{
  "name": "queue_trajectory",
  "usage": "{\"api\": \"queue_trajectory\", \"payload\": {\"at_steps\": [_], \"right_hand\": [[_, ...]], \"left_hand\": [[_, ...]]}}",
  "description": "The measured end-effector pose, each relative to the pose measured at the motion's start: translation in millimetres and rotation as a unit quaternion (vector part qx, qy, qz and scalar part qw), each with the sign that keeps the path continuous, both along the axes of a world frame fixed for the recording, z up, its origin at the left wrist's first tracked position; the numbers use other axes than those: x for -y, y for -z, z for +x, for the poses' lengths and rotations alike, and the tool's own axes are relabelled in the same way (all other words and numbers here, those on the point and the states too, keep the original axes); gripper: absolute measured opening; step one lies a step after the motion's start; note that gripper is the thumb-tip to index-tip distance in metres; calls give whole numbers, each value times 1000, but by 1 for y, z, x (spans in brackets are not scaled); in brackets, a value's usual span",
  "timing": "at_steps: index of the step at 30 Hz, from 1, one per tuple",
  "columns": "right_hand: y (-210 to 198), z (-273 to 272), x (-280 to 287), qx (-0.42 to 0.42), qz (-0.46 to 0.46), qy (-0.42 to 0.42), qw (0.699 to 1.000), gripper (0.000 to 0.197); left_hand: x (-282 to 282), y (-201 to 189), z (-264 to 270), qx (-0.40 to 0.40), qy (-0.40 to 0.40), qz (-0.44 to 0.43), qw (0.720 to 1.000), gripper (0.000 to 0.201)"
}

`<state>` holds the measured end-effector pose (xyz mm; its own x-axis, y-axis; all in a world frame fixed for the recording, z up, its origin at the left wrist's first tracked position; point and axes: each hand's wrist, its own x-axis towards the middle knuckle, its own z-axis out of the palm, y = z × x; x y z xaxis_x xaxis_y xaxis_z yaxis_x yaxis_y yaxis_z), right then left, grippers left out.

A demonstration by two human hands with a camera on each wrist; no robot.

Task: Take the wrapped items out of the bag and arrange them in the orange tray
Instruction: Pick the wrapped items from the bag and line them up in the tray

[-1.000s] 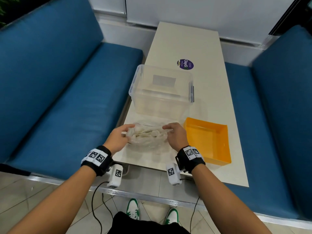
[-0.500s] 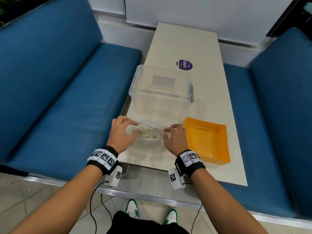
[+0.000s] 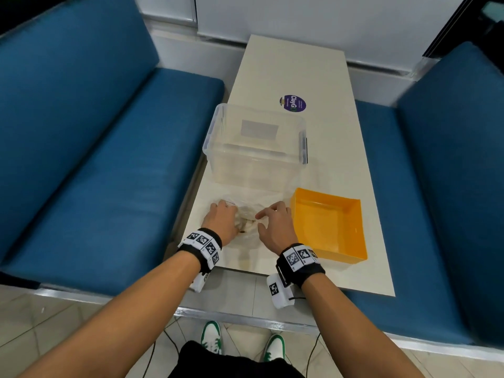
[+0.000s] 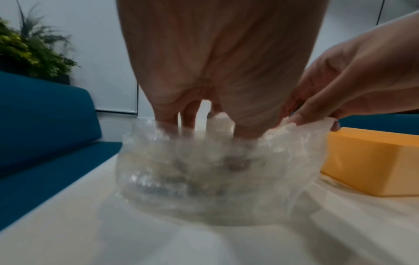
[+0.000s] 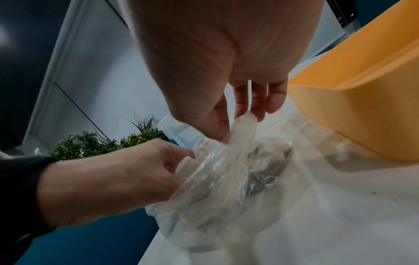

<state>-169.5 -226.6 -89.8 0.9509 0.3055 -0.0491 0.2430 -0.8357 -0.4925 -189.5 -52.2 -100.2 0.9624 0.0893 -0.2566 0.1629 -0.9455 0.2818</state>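
A clear plastic bag [image 3: 246, 233] with several pale wrapped items [image 3: 245, 222] lies near the table's front edge, just left of the orange tray [image 3: 327, 227]. My left hand [image 3: 230, 215] reaches into the bag's mouth from the left. In the left wrist view its fingers [image 4: 167, 120] dip inside the bag [image 4: 215, 175] and curl round a white wrapped piece [image 4: 219, 122]. My right hand [image 3: 266, 214] pinches the bag's right rim; in the right wrist view the film [image 5: 244, 129] is held between thumb and fingers. The tray holds nothing.
A clear plastic bin [image 3: 256, 170] stands right behind the bag. Further back, a purple sticker [image 3: 292, 103] is on the cream table [image 3: 286, 64]. Blue benches [image 3: 109, 159] run along both sides. The table's near edge is just below my wrists.
Both hands first held the bag's rims apart. The left hand then let go, rose over the mouth and has dipped inside. The right hand has kept its pinch on the right rim.
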Motion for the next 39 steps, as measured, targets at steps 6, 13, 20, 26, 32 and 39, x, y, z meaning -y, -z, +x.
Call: {"api": "queue_trajectory", "payload": {"at_steps": [6,13,20,26,32,39], "right_hand": [[-3,3,7,-18,7,3,1000,24],[-6,7,11,-43,15,1,999,23],[-6,8,10,-51,13,-10,999,23],[-5,9,16,-64,18,0,998,22],[-12,12,16,-10,31,19,999,30],[-53,7,-8,-68,236,-60,967,50]], "left_hand": [[-7,-14,-7,70,-13,-60,996,19],[-20,-30,-5,39,-83,-163,982,25],[3,-15,-8,21,-1,-83,996,18],[-4,-16,-8,67,-30,-108,991,30],[-29,-46,0,99,-174,-289,936,21],[-14,-56,4,-22,-245,-631,736,24]]}}
